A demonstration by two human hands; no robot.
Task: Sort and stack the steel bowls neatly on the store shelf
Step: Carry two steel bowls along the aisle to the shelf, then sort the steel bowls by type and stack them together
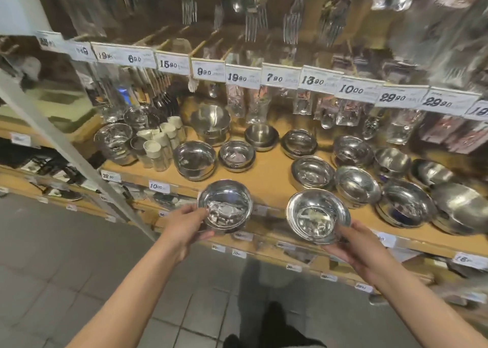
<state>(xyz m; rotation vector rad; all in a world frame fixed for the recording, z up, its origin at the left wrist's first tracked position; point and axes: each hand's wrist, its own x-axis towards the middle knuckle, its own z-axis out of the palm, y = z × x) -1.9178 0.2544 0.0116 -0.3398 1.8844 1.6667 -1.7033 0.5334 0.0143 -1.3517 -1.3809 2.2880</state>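
Left hand point(184, 226) pinches one bowl point(225, 207) at its rim; right hand point(353, 244) cups another bowl point(318, 215) from beneath, both at lower centre, just off the shelf point(266, 178) edge. Likely light, rigid, slick steel: rim grips suit. Loose bowls and stacks crowd the wooden shelf; price tags point(274, 77) above, tiled floor point(79, 281) below.

The hanging packets point(412, 12) at upper right are blurred, and the rightmost price tag point(479, 113) is cut off.
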